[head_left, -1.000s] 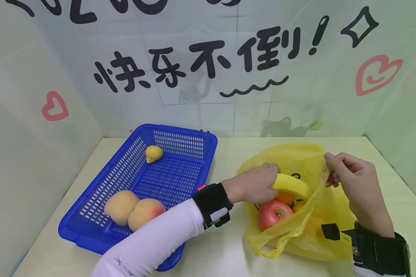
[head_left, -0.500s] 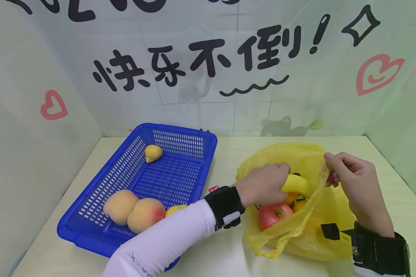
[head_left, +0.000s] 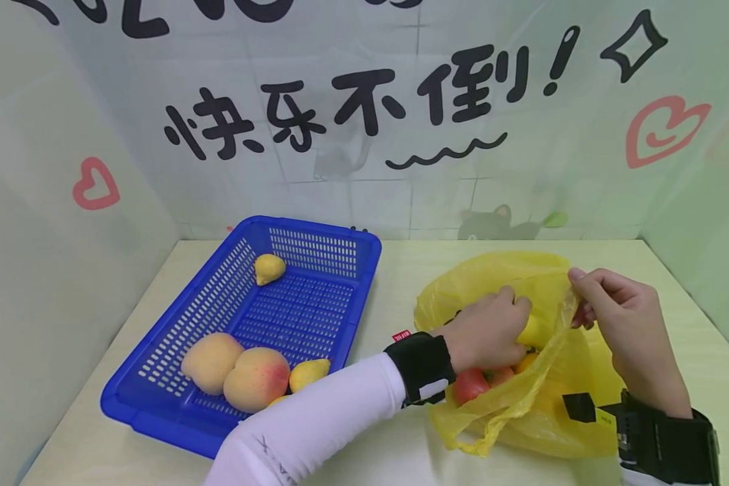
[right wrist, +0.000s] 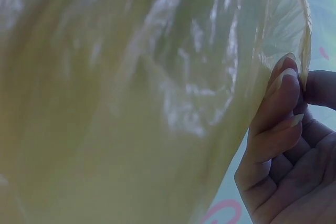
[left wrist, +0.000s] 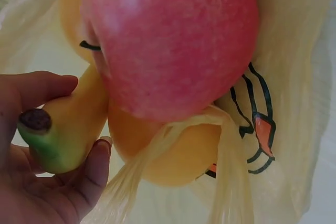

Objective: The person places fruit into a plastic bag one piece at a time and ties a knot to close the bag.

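Observation:
My left hand (head_left: 489, 331) reaches into the mouth of a yellow plastic bag (head_left: 574, 398) and grips a banana (left wrist: 68, 129) by its stem end, thumb on one side and fingers on the other. The banana lies beside a red apple (left wrist: 173, 40) with a dark stem, and an orange-coloured fruit (left wrist: 173, 156) shows under the apple. Most of the banana is hidden by my hand in the head view. My right hand (head_left: 632, 331) pinches the bag's rim between thumb and fingertips and holds it up on the right side.
A blue plastic basket (head_left: 364, 297) stands on the table to the left. Two peaches (head_left: 257, 380), a pear-shaped yellow fruit (head_left: 308, 373) and a lemon (head_left: 270, 269) lie in it. My left sleeve (head_left: 316, 418) crosses over the basket's near right corner.
My left hand has moved right and deeper into the bag with the banana, now covering part of the apple. The left forearm has uncovered the yellow fruit in the basket. The right hand holds still.

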### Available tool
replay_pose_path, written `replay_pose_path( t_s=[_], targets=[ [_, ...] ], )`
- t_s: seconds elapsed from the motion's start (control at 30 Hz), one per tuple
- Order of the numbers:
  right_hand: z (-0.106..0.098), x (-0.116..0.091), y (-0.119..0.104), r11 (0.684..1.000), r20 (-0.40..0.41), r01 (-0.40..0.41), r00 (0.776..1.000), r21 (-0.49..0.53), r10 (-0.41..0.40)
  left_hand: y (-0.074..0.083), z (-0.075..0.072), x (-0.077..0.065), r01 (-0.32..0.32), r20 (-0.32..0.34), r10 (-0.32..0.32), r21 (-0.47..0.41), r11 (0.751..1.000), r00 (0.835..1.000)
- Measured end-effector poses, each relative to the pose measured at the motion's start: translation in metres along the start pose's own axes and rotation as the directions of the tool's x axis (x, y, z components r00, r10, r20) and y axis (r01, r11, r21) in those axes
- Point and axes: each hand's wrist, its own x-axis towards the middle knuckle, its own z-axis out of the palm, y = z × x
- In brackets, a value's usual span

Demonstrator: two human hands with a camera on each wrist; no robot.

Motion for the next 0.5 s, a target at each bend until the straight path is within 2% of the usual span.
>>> replay_pose_path(
  t_s=[0.3, 0.5],
  targets=[
    [0.000, 0.000, 0.001, 1.000, 0.003, 0.008, 1.000, -0.010, -0.008, 0.009, 0.013, 0.008, 0.012, -0.022, -0.009, 0.160, 0.987, 1.000],
    [0.001, 0.000, 0.001, 1.000, 0.006, 0.005, 1.000, -0.012, -0.004, 0.014, 0.022, 0.010, 0.038, -0.017, -0.036, 0.171, 0.985, 0.999]
  ],
)
